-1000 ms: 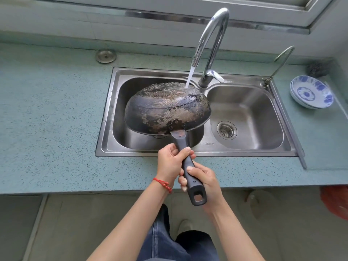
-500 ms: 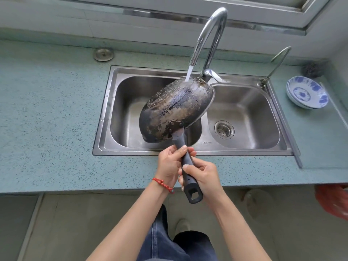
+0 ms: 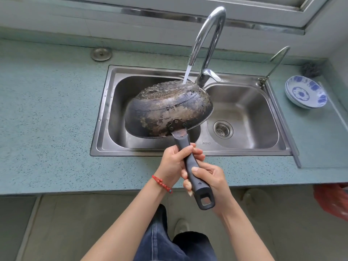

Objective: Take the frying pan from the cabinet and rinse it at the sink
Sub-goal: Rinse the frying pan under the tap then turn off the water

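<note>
A blackened frying pan (image 3: 165, 110) hangs upside down over the left basin of the steel double sink (image 3: 101, 113), its scorched underside facing up. Water runs from the curved tap (image 3: 209, 34) onto the pan's far rim. Both hands hold the pan's dark handle (image 3: 192, 172). My left hand (image 3: 175, 164), with a red bead bracelet at the wrist, grips the handle near the pan. My right hand (image 3: 211, 178) grips it lower, close to the end with the hanging hole. The pan's inside is hidden.
Blue-and-white bowls (image 3: 306, 92) are stacked on the counter right of the sink, with a dark scourer (image 3: 310, 69) behind them. A small second tap (image 3: 276, 61) stands at the sink's right corner. A round metal cap (image 3: 101, 54) sits on the green counter (image 3: 47, 119) at the back left.
The pan has rolled back from a steep tilt toward the right to a flatter upside-down position, as it was a second ago. Both hands keep their grip on the handle.
</note>
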Tool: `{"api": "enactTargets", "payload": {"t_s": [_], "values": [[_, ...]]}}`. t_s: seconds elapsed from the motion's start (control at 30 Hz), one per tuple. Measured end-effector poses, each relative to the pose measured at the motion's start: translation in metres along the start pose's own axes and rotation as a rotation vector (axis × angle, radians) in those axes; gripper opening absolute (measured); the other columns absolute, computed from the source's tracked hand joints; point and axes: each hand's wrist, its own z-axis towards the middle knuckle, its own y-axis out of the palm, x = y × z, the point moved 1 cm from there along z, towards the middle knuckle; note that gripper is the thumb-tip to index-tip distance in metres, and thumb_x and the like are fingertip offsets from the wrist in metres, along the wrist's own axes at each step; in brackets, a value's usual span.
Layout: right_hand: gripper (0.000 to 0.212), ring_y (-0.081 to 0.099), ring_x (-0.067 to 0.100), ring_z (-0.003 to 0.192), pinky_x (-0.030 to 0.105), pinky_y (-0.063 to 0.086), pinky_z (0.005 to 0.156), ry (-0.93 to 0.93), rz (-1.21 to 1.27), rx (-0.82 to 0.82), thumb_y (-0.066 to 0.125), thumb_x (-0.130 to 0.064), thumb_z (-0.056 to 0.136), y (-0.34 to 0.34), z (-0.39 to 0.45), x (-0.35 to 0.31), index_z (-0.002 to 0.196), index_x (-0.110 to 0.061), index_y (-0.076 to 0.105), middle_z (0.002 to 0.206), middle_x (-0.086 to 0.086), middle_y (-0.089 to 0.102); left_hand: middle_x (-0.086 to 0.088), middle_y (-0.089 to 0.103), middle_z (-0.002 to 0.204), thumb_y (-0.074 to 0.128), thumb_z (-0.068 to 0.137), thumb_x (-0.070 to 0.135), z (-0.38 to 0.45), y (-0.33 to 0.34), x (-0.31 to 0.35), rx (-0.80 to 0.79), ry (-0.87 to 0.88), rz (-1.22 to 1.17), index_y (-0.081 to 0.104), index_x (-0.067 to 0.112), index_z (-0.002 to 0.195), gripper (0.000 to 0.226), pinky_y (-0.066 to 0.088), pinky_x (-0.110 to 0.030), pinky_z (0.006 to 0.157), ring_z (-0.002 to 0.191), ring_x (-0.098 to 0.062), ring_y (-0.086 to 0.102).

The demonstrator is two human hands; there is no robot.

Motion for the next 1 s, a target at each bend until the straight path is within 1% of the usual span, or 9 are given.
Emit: {"api": "enactTargets", "payload": {"t_s": [0.13, 0.27, 0.4, 0.53, 0.63, 0.7, 0.83, 0.87, 1.0], "values": [[0.019, 0.057, 0.022, 0.047, 0.026, 0.049, 0.043, 0.04, -0.097, -0.07, 0.049, -0.008, 0.08, -0.005, -0.002, -0.009, 0.089, 0.008, 0.055, 0.071, 0.013, 0.063, -0.001, 0.065, 0.057, 0.045, 0.088, 0.0, -0.003, 0.0, 0.001, 0.006, 0.093, 0.141, 0.052, 0.003, 0.081, 0.01, 0.054, -0.024, 0.055, 0.056, -0.013, 0.064], [0.019, 0.062, 0.023, 0.049, 0.027, 0.052, 0.046, 0.133, -0.268, -0.113, 0.051, -0.012, 0.086, -0.006, -0.005, -0.026, 0.089, 0.006, 0.055, 0.076, 0.015, 0.064, 0.0, 0.066, 0.055, 0.056, 0.081, 0.008, -0.006, 0.0, 0.002, 0.053, 0.209, 0.267, 0.059, 0.011, 0.07, 0.013, 0.053, -0.024, 0.054, 0.056, -0.014, 0.065], [0.016, 0.06, 0.022, 0.044, 0.03, 0.052, 0.042, 0.226, -0.596, 0.08, 0.043, -0.013, 0.095, 0.008, -0.006, -0.031, 0.09, -0.004, 0.055, 0.073, 0.011, 0.061, 0.0, 0.067, 0.052, 0.057, 0.079, 0.008, -0.004, 0.0, 0.004, 0.105, 0.27, 0.34, 0.066, 0.019, 0.055, 0.029, 0.054, -0.026, 0.058, 0.054, -0.015, 0.065], [0.015, 0.05, 0.01, 0.046, 0.027, 0.041, 0.051, 0.007, -0.886, 0.31, 0.055, -0.027, 0.085, 0.022, -0.002, -0.014, 0.07, -0.025, 0.055, 0.047, -0.012, 0.056, 0.0, 0.065, 0.049, 0.051, 0.085, -0.004, -0.002, -0.003, 0.005, 0.154, 0.269, 0.357, 0.058, 0.011, 0.059, 0.03, 0.052, -0.023, 0.053, 0.052, -0.014, 0.065], [0.018, 0.043, 0.006, 0.041, 0.022, 0.035, 0.046, -0.038, -0.827, 0.327, 0.069, -0.025, 0.075, 0.023, 0.0, -0.007, 0.062, -0.018, 0.058, 0.039, -0.013, 0.049, 0.0, 0.064, 0.049, 0.051, 0.085, -0.002, -0.001, -0.007, 0.003, 0.192, 0.236, 0.351, 0.056, 0.007, 0.062, 0.025, 0.052, -0.023, 0.052, 0.051, -0.013, 0.065], [0.023, 0.039, 0.014, 0.043, 0.026, 0.033, 0.045, -0.037, -0.787, 0.333, 0.068, -0.02, 0.072, 0.02, -0.001, -0.007, 0.056, -0.011, 0.054, 0.039, -0.008, 0.041, 0.0, 0.064, 0.049, 0.052, 0.085, -0.001, -0.001, -0.009, 0.0, 0.197, 0.218, 0.349, 0.056, 0.005, 0.065, 0.022, 0.052, -0.023, 0.052, 0.051, -0.012, 0.064], [0.027, 0.033, 0.01, 0.034, 0.02, 0.033, 0.036, 0.015, -0.65, 0.305, 0.063, -0.005, 0.078, 0.013, -0.003, -0.002, 0.055, -0.009, 0.048, 0.039, -0.01, 0.035, -0.001, 0.066, 0.051, 0.056, 0.084, 0.004, -0.002, -0.013, -0.005, 0.196, 0.226, 0.397, 0.056, -0.001, 0.068, 0.017, 0.051, -0.022, 0.055, 0.053, -0.012, 0.064], [0.027, 0.032, 0.01, 0.035, 0.019, 0.033, 0.035, 0.015, -0.618, 0.29, 0.064, -0.005, 0.077, 0.012, -0.004, -0.001, 0.055, -0.008, 0.048, 0.043, -0.004, 0.036, -0.001, 0.066, 0.051, 0.057, 0.084, 0.006, -0.002, -0.014, -0.006, 0.205, 0.22, 0.381, 0.056, 0.0, 0.069, 0.016, 0.051, -0.021, 0.056, 0.054, -0.012, 0.064], [0.013, 0.034, 0.012, 0.034, 0.016, 0.032, 0.034, -0.009, -0.489, 0.213, 0.059, -0.015, 0.069, 0.013, -0.008, 0.0, 0.062, -0.005, 0.055, 0.056, 0.011, 0.039, -0.001, 0.065, 0.053, 0.053, 0.085, 0.009, -0.006, -0.012, -0.004, 0.176, 0.106, 0.084, 0.057, 0.002, 0.074, 0.014, 0.054, -0.023, 0.061, 0.058, -0.015, 0.067]]}}
